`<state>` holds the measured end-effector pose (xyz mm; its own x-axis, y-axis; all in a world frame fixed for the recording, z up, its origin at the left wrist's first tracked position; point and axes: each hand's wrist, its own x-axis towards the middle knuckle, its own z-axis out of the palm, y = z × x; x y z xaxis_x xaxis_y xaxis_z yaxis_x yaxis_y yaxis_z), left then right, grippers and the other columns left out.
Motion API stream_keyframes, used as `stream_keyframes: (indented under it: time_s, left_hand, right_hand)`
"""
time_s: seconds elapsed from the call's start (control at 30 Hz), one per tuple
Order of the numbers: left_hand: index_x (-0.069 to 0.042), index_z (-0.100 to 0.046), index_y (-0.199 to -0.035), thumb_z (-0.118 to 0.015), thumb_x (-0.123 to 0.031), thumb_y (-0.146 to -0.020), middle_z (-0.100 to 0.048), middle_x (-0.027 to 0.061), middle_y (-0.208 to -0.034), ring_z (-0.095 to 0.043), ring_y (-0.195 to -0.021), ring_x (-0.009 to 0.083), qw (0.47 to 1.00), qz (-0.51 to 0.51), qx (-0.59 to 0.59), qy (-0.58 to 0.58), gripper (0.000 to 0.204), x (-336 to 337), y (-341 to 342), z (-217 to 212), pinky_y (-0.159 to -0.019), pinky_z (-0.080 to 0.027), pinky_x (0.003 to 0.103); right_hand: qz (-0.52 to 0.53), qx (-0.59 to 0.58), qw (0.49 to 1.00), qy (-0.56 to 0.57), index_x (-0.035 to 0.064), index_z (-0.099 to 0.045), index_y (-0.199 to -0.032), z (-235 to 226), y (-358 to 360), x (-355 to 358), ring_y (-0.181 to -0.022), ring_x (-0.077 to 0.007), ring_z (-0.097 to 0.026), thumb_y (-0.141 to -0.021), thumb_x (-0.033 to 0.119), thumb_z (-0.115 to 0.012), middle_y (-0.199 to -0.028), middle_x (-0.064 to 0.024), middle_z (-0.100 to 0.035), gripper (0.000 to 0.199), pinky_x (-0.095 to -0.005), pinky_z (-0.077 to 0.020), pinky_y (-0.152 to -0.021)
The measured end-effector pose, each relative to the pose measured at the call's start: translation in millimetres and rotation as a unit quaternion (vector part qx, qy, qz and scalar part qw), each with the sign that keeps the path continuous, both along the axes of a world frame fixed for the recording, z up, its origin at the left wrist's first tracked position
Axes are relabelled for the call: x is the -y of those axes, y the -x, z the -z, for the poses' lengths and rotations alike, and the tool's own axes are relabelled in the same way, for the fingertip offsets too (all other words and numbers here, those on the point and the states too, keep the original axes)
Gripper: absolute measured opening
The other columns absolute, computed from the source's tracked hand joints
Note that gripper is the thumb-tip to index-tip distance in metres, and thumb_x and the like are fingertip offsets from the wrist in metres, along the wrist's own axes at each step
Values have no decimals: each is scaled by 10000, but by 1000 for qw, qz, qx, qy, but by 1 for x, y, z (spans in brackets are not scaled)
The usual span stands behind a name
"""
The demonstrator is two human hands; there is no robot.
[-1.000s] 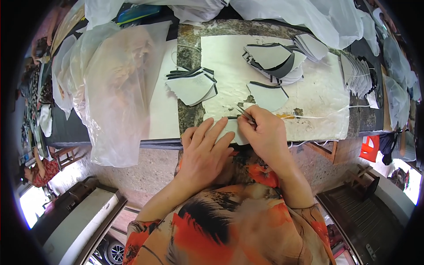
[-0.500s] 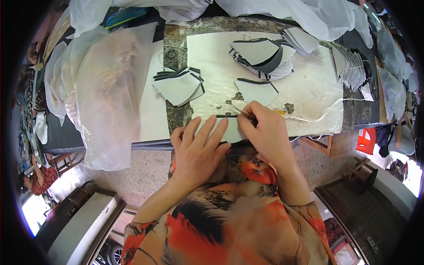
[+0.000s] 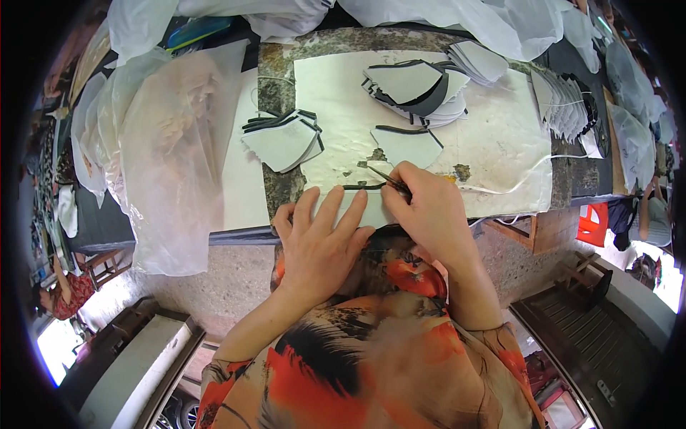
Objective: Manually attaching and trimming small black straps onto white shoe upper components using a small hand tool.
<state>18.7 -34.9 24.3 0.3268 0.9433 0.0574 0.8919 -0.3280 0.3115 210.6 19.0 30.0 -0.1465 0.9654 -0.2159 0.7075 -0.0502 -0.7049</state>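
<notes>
My left hand lies with its fingers spread on a pale, black-edged flat piece at the table's near edge, pressing it down. My right hand is closed around a slim, dark, pointed metal tool. Its tip points up and left, just beyond the piece's black edge; most of the tool is hidden in my fingers, so its exact kind cannot be told. Farther from me, a similar loose piece lies alone. A fanned stack of such pieces sits to its left, and a larger pile lies behind it.
More pale pieces lie at the back right, beside a tied bundle. A white cord crosses the worn white sheet. Translucent plastic bags drape over the table's left side. A red stool stands beyond the right end.
The view has shifted slightly, so the table's things appear a little farther left. Slightly more of the dark tool shows above my right fingers. My left hand keeps its place on the piece.
</notes>
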Motion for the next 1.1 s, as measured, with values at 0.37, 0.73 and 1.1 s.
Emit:
stream_keyframes:
  time_s: [0.37, 0.73, 1.1]
  left_hand:
    - [-76, -650, -1312, -723, -173, -895, -618, 137, -1223, -554, -1186, 371, 995, 43, 90, 16, 434, -12, -5, -2, -1021, -455, 460]
    - [-143, -630, -1350, -703, -153, -854, -564, 81, -1144, -511, -1183, 290, 997, 67, 39, 15, 502, -16, -7, -11, -994, -392, 455]
    - [-83, -608, -1364, -743, -196, -843, -523, 152, -1350, -461, -1264, 368, 995, 10, 93, 47, 549, -18, -5, -5, -1073, -332, 497]
  right_hand:
    - [-13, 8, 1000, 7, 19, -640, -949, -5, -16, -6, -774, -389, -677, -919, 203, -643, -839, -183, -694, 186, -476, -522, -695]
    - [-12, 16, 999, 34, 20, -639, -960, -8, -19, -11, -785, -388, -672, -922, 211, -638, -851, -184, -691, 194, -473, -515, -701]
    - [-11, 99, 994, -40, 62, -632, -960, -7, -9, -6, -772, -385, -675, -899, 215, -667, -921, -143, -681, 169, -467, -534, -681]
